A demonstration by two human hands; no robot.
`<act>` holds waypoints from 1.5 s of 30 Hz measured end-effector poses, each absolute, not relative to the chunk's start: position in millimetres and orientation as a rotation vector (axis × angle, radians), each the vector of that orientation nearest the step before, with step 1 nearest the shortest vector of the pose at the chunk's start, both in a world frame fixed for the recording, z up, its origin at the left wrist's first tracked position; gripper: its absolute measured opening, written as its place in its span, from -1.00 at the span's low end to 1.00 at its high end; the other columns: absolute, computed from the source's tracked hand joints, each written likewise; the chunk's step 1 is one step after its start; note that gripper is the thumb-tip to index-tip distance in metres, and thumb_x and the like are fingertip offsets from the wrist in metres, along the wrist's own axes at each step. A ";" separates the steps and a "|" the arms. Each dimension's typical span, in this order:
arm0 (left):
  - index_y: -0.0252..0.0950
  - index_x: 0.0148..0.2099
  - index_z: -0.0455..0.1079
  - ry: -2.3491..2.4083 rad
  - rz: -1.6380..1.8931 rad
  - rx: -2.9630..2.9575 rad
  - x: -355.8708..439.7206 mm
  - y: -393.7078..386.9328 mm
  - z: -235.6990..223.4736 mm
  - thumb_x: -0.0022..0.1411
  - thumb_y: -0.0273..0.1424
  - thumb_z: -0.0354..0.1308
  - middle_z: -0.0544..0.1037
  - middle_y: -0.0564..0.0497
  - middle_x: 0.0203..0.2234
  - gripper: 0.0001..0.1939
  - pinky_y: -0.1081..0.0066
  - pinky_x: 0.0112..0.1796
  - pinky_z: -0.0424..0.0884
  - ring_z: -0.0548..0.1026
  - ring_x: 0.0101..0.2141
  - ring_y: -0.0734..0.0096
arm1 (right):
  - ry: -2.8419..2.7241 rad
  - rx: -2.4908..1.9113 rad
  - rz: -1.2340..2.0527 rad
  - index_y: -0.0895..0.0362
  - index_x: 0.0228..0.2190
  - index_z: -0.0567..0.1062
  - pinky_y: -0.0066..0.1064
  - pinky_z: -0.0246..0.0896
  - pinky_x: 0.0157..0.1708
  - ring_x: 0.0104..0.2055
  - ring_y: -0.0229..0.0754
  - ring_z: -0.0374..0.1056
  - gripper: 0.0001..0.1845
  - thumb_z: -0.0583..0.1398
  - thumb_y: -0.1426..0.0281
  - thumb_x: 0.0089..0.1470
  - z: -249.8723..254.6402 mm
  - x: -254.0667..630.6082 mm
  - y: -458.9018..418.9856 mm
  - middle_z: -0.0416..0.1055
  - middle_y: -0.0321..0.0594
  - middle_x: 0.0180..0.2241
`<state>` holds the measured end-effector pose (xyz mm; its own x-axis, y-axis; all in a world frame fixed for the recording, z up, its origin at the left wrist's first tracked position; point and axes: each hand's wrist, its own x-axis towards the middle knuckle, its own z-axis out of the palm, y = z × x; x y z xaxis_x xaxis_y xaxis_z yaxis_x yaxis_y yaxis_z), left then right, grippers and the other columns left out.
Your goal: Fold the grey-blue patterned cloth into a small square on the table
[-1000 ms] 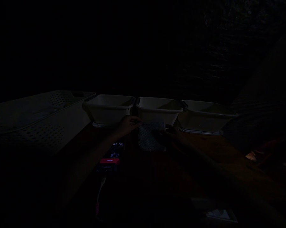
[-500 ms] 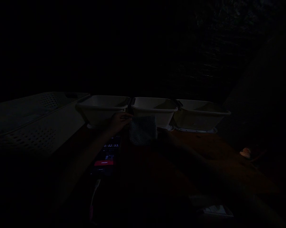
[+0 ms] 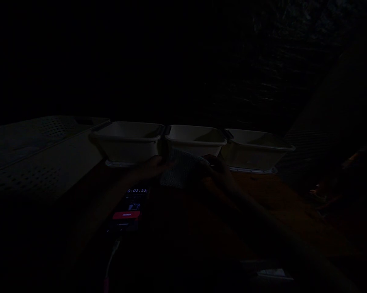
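The scene is very dark. A small pale knitted cloth (image 3: 179, 173) is held up just in front of the middle white tub (image 3: 195, 140). My left hand (image 3: 153, 167) grips its left edge and my right hand (image 3: 215, 169) grips its right edge, both with fingers closed. The cloth hangs between them above the brown table (image 3: 262, 199).
Three white tubs stand in a row: the left tub (image 3: 127, 142), the middle one and the right tub (image 3: 256, 148). A large perforated white basket (image 3: 40, 158) lies at the left. A lit phone (image 3: 130, 207) with a cable lies near my left forearm. Something pale (image 3: 274, 273) lies at the front right.
The cloth has come up off the table and shifted slightly left, now stretched between both hands. My right hand has closed on its right edge. The phone timer went from 02:52 to 02:53.
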<state>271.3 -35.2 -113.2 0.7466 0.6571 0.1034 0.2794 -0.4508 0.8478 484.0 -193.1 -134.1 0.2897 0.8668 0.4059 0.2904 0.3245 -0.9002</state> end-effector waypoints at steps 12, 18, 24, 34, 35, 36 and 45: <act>-0.33 -0.21 0.52 0.440 0.506 2.225 277.9 -46.5 -100.7 0.25 -0.06 0.09 0.62 -0.09 -0.27 -0.58 0.30 -0.17 0.39 0.55 -0.21 0.20 | -1.227 -1.236 0.627 0.19 -0.35 0.50 -0.41 0.19 -0.37 -0.37 -0.25 0.32 -0.57 0.28 0.04 0.02 -133.0 478.3 -191.1 0.44 -0.23 -0.41; -0.30 -0.23 0.53 0.541 0.609 2.379 276.9 -41.2 -108.3 0.23 -0.19 0.15 0.63 -0.06 -0.30 -0.72 0.35 -0.21 0.38 0.57 -0.23 0.24 | -1.252 -1.304 0.494 0.21 -0.36 0.52 -0.40 0.19 -0.38 -0.38 -0.22 0.35 -0.56 0.29 0.05 0.00 -146.0 484.2 -183.8 0.47 -0.19 -0.41; -0.29 -0.20 0.53 0.512 0.554 2.434 275.3 -34.1 -109.4 0.25 -0.27 0.15 0.63 -0.05 -0.27 -0.78 0.37 -0.20 0.38 0.57 -0.22 0.28 | -1.289 -1.385 0.402 0.22 -0.37 0.52 -0.40 0.18 -0.40 -0.40 -0.21 0.35 -0.59 0.24 0.08 0.05 -151.6 487.9 -182.1 0.48 -0.16 -0.43; -0.31 -0.20 0.54 0.525 0.463 2.491 273.5 -18.3 -119.8 0.19 -0.27 0.21 0.64 -0.09 -0.26 -0.77 0.38 -0.21 0.39 0.57 -0.23 0.27 | -1.245 -1.454 0.483 0.20 -0.44 0.48 -0.43 0.15 -0.50 -0.45 -0.21 0.32 -0.62 0.23 0.10 0.00 -152.5 482.4 -182.1 0.44 -0.16 -0.48; -0.32 -0.19 0.54 0.524 0.464 2.491 273.4 -17.6 -120.8 0.20 -0.27 0.20 0.63 -0.10 -0.26 -0.77 0.38 -0.21 0.39 0.57 -0.23 0.27 | -1.239 -1.455 0.505 0.20 -0.43 0.47 -0.43 0.15 -0.51 -0.46 -0.22 0.31 -0.62 0.23 0.09 -0.01 -152.9 481.2 -182.0 0.44 -0.16 -0.48; -0.32 -0.18 0.54 0.524 0.462 2.489 273.2 -17.2 -121.7 0.20 -0.27 0.20 0.63 -0.11 -0.25 -0.76 0.38 -0.21 0.39 0.57 -0.23 0.27 | -1.235 -1.455 0.527 0.20 -0.43 0.47 -0.43 0.15 -0.52 -0.46 -0.22 0.31 -0.62 0.24 0.09 -0.01 -153.9 480.5 -181.9 0.44 -0.16 -0.48; -0.29 -0.05 0.49 0.604 0.419 2.650 269.5 -27.0 -119.7 0.27 -0.28 0.15 0.60 -0.09 -0.24 -0.73 0.38 -0.24 0.38 0.54 -0.25 0.30 | -1.406 -1.712 0.353 0.17 -0.21 0.52 -0.33 0.31 -0.37 -0.32 -0.12 0.44 -0.74 0.25 0.41 -0.02 -162.8 493.6 -184.8 0.53 -0.09 -0.32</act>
<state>269.5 -27.0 -119.7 0.8625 0.4654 0.1989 0.3491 -0.8316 0.4320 493.6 -184.8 -162.8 0.3222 0.8993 0.2958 0.6533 0.0149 -0.7569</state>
